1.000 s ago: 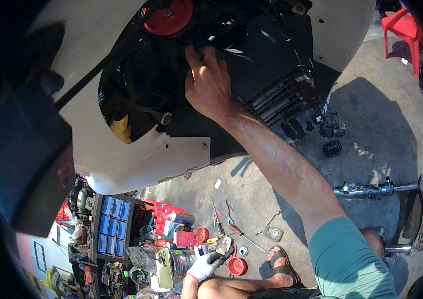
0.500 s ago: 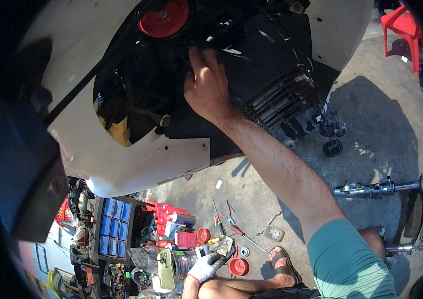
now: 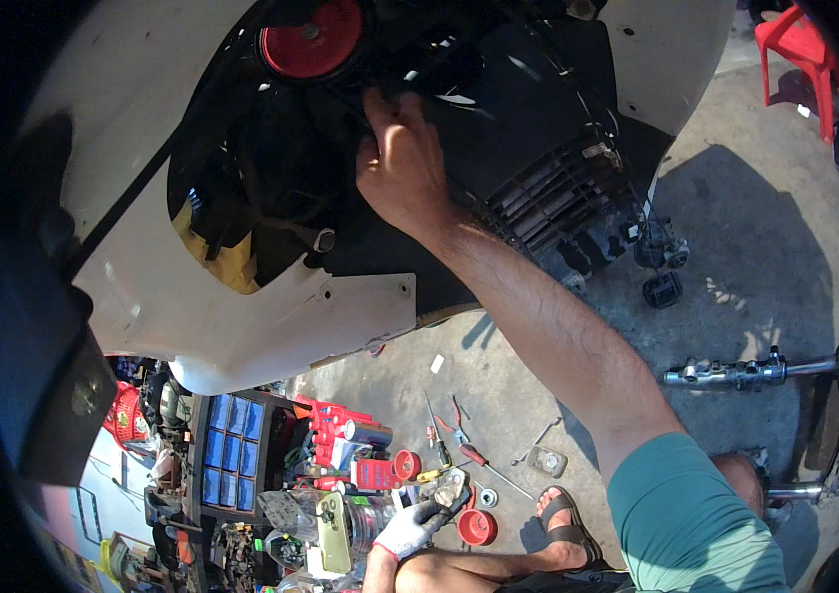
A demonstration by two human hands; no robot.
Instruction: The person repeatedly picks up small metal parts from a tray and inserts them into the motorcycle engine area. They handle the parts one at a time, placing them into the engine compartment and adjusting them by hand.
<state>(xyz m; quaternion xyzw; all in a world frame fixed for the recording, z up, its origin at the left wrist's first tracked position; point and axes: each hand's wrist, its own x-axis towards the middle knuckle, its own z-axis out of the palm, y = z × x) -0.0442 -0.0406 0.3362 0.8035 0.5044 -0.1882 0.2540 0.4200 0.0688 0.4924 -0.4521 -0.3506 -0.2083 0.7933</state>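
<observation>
My right hand [image 3: 405, 163] reaches up into the dark underside of a white vehicle body panel [image 3: 311, 316], its fingers apart and partly bent, fingertips in shadow just below a red round disc [image 3: 301, 44]; I cannot tell exactly what they touch. Right of it is a black slatted grille [image 3: 548, 198]. My left hand [image 3: 405, 529], in a white glove with dark fingers, is low by my bent leg, closed on a small part too unclear to name. Near it lie a red bowl [image 3: 476, 527], a screwdriver [image 3: 474, 455] and pliers [image 3: 451, 423].
Blue-bin organiser [image 3: 232, 450] and red containers [image 3: 335, 425] stand at lower left. A metal fork tube [image 3: 726, 376] lies at right, below a dangling black part [image 3: 662, 289]. A red plastic chair [image 3: 805, 54] stands at upper right. My sandalled foot [image 3: 558, 519] is on the concrete.
The panel, red disc and dark part at left have shifted slightly leftward in the view. My right hand has moved slightly left with them, still reaching under the body. My left hand has barely moved.
</observation>
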